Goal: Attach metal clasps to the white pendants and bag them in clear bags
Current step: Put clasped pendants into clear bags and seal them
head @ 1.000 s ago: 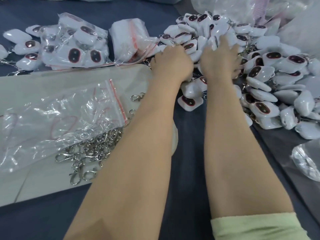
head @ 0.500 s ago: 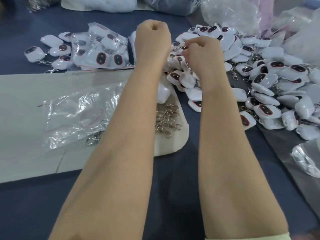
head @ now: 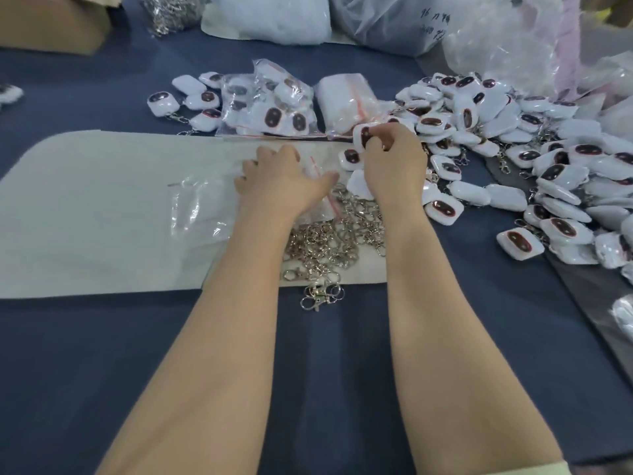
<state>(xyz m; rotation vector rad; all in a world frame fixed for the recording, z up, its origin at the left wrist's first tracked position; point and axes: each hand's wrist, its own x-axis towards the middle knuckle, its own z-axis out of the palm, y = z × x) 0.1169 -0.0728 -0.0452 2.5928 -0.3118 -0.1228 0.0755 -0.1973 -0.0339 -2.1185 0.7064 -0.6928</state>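
Observation:
My right hand (head: 394,159) grips a bunch of white pendants (head: 362,137) with dark oval faces, held just above the white mat (head: 102,214). More of them hang below the hand. My left hand (head: 281,180) lies with spread fingers on a clear bag with a red zip strip (head: 205,207) on the mat. A heap of metal clasps (head: 329,238) lies under and between my wrists. The big pile of loose pendants (head: 534,149) spreads to the right.
Filled clear bags of pendants (head: 274,104) and a packet of bags (head: 346,101) lie beyond the mat. Large plastic sacks (head: 394,22), a chain heap (head: 171,12) and a cardboard box (head: 51,25) line the far edge. Dark blue cloth (head: 325,371) covers the near table.
Both hands came back from the pendant pile toward the mat. The right hand brought a bunch of pendants; the left hand opened and dropped onto the clear bag.

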